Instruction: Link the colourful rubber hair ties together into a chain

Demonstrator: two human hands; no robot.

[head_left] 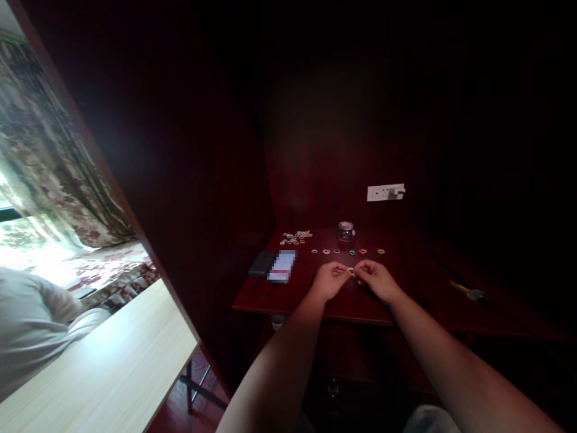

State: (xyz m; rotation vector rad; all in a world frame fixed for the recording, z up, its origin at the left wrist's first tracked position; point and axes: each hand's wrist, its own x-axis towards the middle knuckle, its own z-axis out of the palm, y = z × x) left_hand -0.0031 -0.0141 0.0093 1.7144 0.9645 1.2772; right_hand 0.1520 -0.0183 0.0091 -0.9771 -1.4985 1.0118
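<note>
My left hand (330,278) and my right hand (377,278) meet over a dark red desk (315,300), fingers pinched together on a small yellowish ring (351,270) held between them. Just beyond the hands several small coloured rings (347,251) lie in a row. A loose heap of more coloured rings (296,237) lies further back on the left. A small clear glass jar (345,231) stands behind the row.
A dark phone (261,263) and a blurred flat item (282,266) lie at the desk's left. A white wall socket (386,192) sits on the back panel. A yellow-tipped cable (466,291) lies at right. A pale wooden table (99,367), curtains and a person in white show at far left.
</note>
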